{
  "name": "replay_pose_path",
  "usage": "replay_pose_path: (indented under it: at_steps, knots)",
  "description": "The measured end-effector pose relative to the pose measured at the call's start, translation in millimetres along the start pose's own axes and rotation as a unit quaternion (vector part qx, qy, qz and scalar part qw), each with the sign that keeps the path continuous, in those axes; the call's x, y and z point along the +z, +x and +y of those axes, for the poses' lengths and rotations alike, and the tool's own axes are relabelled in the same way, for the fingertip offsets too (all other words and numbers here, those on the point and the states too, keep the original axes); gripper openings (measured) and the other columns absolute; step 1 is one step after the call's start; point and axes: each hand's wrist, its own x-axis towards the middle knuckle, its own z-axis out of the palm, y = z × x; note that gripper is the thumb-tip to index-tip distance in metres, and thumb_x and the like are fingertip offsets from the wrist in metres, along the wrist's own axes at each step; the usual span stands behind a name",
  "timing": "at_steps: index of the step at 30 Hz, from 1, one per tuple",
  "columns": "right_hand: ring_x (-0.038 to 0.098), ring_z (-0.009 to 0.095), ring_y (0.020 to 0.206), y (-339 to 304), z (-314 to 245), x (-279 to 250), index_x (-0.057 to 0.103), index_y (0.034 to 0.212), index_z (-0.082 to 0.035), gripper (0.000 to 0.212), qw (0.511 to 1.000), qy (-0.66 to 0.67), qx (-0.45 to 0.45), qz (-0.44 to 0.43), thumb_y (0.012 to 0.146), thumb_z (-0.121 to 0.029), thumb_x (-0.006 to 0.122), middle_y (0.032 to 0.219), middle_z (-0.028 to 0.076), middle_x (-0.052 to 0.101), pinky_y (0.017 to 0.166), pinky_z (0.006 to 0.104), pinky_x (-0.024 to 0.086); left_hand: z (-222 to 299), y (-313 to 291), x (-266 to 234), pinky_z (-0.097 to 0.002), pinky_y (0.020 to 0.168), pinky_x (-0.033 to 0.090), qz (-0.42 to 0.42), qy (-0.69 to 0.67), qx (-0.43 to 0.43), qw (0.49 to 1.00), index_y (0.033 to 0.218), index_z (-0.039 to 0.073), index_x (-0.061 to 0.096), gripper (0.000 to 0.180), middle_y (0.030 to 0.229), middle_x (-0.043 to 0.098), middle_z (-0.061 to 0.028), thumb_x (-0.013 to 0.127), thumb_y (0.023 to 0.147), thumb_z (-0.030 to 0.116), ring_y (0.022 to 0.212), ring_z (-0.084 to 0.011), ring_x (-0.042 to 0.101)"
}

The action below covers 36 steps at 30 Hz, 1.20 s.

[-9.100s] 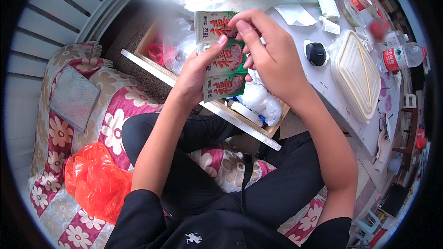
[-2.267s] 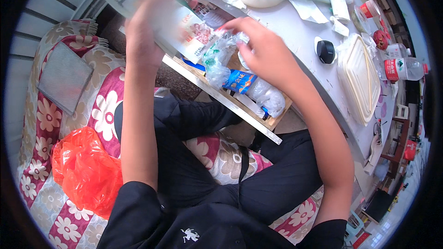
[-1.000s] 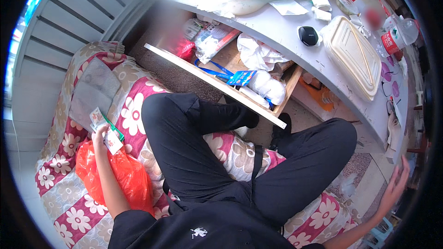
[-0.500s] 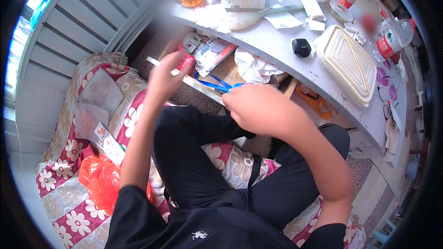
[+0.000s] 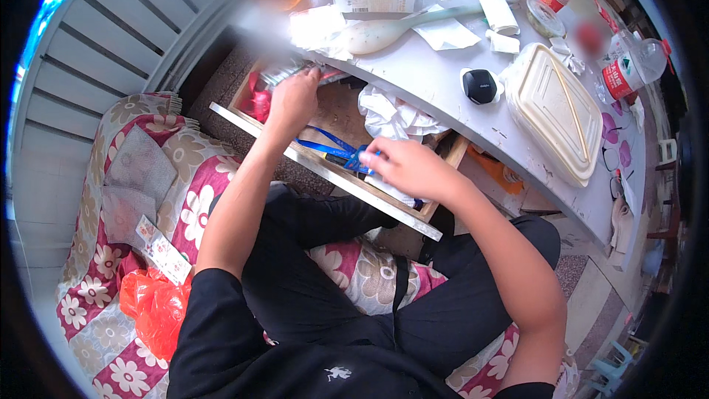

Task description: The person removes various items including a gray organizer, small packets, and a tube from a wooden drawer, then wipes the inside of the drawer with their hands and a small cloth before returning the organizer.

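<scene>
On the floral bedspread (image 5: 196, 210) at far left, a mesh cloth (image 5: 144, 165) lies behind a long printed strip (image 5: 164, 251), which slants beside an orange-red plastic bag (image 5: 155, 307). To the right, the left hand (image 5: 294, 100) reaches into the open wooden drawer (image 5: 369, 196), fingers bent at a silvery packet (image 5: 279, 75); its grip cannot be told. A red wrapper (image 5: 260, 101) sits just left of that hand. Mid-drawer lies a blue lanyard (image 5: 329, 146), in front of crumpled white tissue (image 5: 391, 114). The right hand (image 5: 405, 166) has curled fingers at the lanyard's right end; whether they pinch it is unclear. Rightward on the tabletop (image 5: 443, 70) are a black case (image 5: 480, 86) and a lidded beige container (image 5: 555, 114) with chopsticks on top.
</scene>
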Motion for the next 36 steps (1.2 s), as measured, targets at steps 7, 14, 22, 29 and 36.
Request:
replay_pose_path:
  at_steps: [7, 14, 22, 29, 36]
  knots:
    - [0.068, 0.026, 0.091, 22.7, -1.2, 7.5, 0.046, 0.134, 0.007, 0.09, 0.867, 0.439, 0.233, 0.03, 0.09, -0.071, 0.044, 0.124, 0.024, 0.056, 0.079, 0.0323, 0.057, 15.4, -22.4, -49.4, -0.0454, 0.086, 0.05, 0.029, -0.013, -0.005, 0.999, 0.113, 0.003, 0.066, 0.037, 0.11, 0.067, -0.0184, 0.047, 0.081, -0.001, 0.097, -0.0379, 0.064]
    - [0.067, 0.017, 0.087, 8.6, -5.9, 19.5, 0.052, 0.128, 0.005, 0.072, 0.95, 0.273, 0.143, 0.049, 0.092, -0.057, 0.056, 0.099, 0.014, 0.067, 0.075, 0.0283, 0.054, -20.7, -16.5, -79.0, -0.0425, 0.1, 0.041, 0.13, -0.025, 0.105, 0.986, 0.108, 0.007, 0.071, 0.041, 0.108, 0.069, -0.013, 0.055, 0.072, -0.006, 0.107, -0.03, 0.062]
    - [0.068, 0.024, 0.089, -9.8, -10.1, -10.0, 0.049, 0.131, 0.006, 0.095, 0.889, 0.416, 0.185, 0.055, 0.09, -0.077, 0.031, 0.108, 0.021, 0.065, 0.081, 0.0342, 0.057, -17.0, -19.0, -103.9, -0.0387, 0.094, 0.047, 0.258, -0.144, 0.182, 0.938, 0.081, 0.003, 0.071, 0.028, 0.083, 0.07, -0.0098, 0.052, 0.063, -0.009, 0.087, -0.0284, 0.067]
    - [0.066, 0.023, 0.095, -36.1, -32.1, 3.7, 0.052, 0.127, -0.001, 0.081, 0.769, 0.616, 0.164, 0.035, 0.089, -0.072, 0.046, 0.108, 0.016, 0.065, 0.087, 0.0381, 0.055, 35.2, -36.1, -123.3, -0.0546, 0.097, 0.046, 0.33, -0.322, 0.329, 0.824, 0.073, -0.001, 0.068, 0.008, 0.077, 0.07, -0.013, 0.064, 0.075, 0.005, 0.08, -0.0295, 0.068]
    - [0.066, 0.013, 0.085, -67.3, -31.9, -19.9, 0.057, 0.119, 0.001, 0.037, 0.773, 0.605, 0.096, 0.163, 0.093, -0.026, 0.061, 0.101, 0.008, 0.066, 0.073, 0.03, 0.058, 29.9, -61.2, -89.3, -0.061, 0.116, 0.019, 0.077, -0.764, 0.278, 0.578, 0.109, 0.007, 0.063, 0.042, 0.132, 0.053, -0.0258, 0.057, 0.067, 0.003, 0.127, -0.0397, 0.048]
